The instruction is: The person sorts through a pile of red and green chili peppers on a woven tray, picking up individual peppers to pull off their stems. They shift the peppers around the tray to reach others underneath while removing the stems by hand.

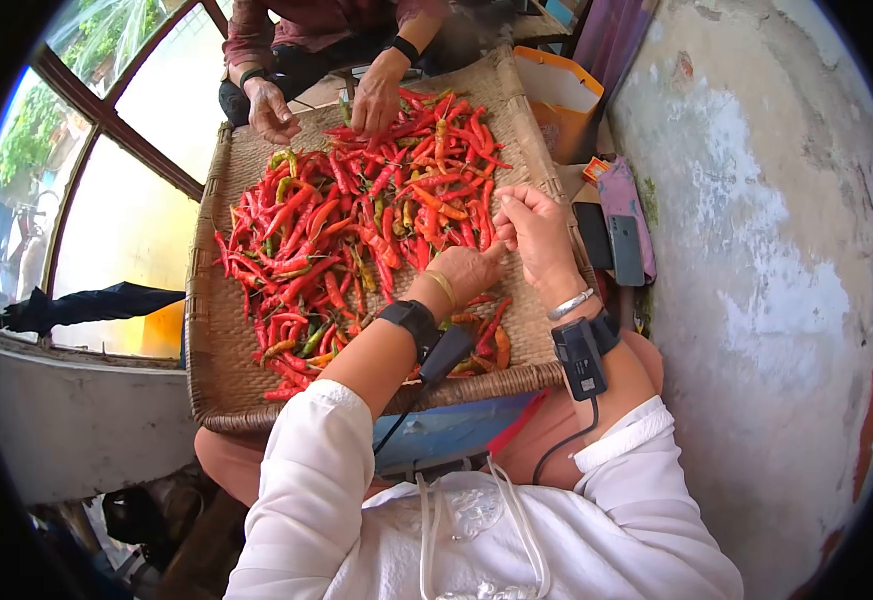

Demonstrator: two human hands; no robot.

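Patchy wall (756, 270), window (121, 225) opposite; woven tray (221, 365) heaped with red chilies (341, 220).

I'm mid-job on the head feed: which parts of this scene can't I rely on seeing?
All in the head view:
- Left hand: its back hides the palm and anything beneath.
- Right hand: the curled fingers hide the palm; anything pinched at the fingertips is too small to tell.
- Red chillies: upper ones hide the lower layers.
- Person opposite: head cut off by the top edge.
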